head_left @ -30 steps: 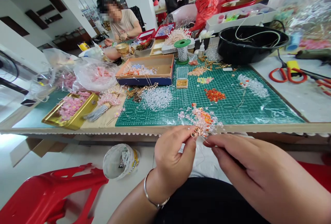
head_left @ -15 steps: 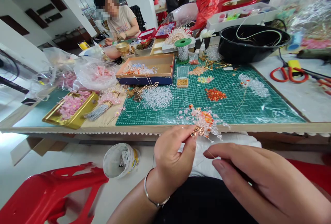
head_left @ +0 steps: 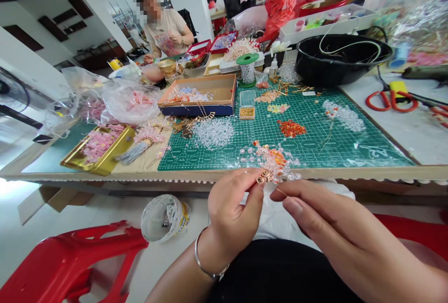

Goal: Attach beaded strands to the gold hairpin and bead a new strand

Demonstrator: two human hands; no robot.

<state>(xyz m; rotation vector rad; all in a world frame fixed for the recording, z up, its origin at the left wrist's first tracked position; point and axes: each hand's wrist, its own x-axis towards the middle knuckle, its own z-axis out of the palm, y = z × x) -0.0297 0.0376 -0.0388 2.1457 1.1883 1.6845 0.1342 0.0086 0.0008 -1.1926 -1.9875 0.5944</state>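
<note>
Though near ornament (head_left: 276, 159), orange beads (head_left: 292, 128) apart

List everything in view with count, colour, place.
Beaded ornament: one, clear, orange, gold, front
Large cutting mat: one, green, centre
Orange bead pile: one, orange, on mat
Clear bead piles: at least two, colourless, on mat
Open box: one, blue and tan, centre back
Tin: one, gold, left
Spool: one, green, back centre
Basin: one, black, back right
Scissors: one pair, red handles, right
Bucket: one, whitish, lower left
Stool: one, red, lower left
Nearest co-worker: one, beige shirt, back left
Left hand: one, silver bangle, holding ornament
Right hand: one, bare, right of ornament
</note>
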